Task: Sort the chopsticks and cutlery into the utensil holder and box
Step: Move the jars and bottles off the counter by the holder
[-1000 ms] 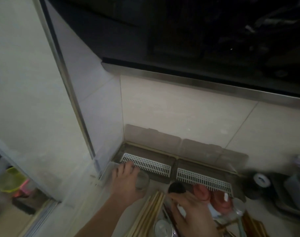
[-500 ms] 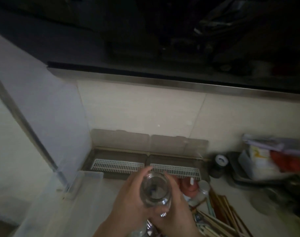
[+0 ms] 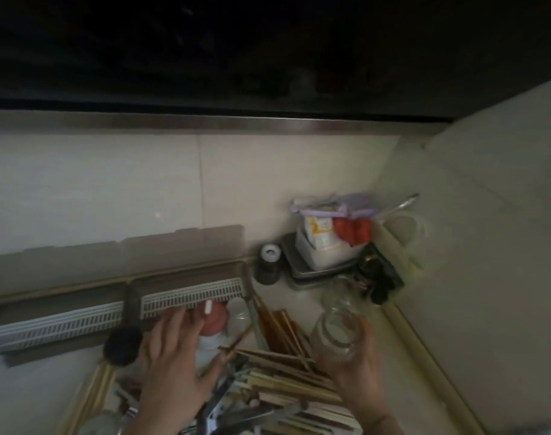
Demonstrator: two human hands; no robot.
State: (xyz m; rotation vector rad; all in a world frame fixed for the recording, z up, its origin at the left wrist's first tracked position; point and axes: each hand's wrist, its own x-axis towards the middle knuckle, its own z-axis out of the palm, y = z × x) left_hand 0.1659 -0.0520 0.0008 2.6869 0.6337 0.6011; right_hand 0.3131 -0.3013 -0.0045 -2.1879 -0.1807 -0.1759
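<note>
Clear glass jar (image 3: 337,332) is being gripped by the right hand (image 3: 359,368), fingers curling round its base above the table (image 3: 403,372). Left hand (image 3: 173,368) is lying flat and spread, fingers straight, over a red-capped bottle (image 3: 213,321). Pale wooden chopsticks (image 3: 286,381) and metal cutlery (image 3: 233,406) are lying heaped between both hands, just before the grey slotted utensil box (image 3: 192,296).

My chopsticks (image 3: 286,381) are pale tan and darker brown wood. The box (image 3: 186,296) is grey-brown with white slotted grilles. The jar (image 3: 337,332) is clear glass. Red lids (image 3: 213,317), a purple-clipped white bag (image 3: 322,237), cream wall tiles (image 3: 110,189).
</note>
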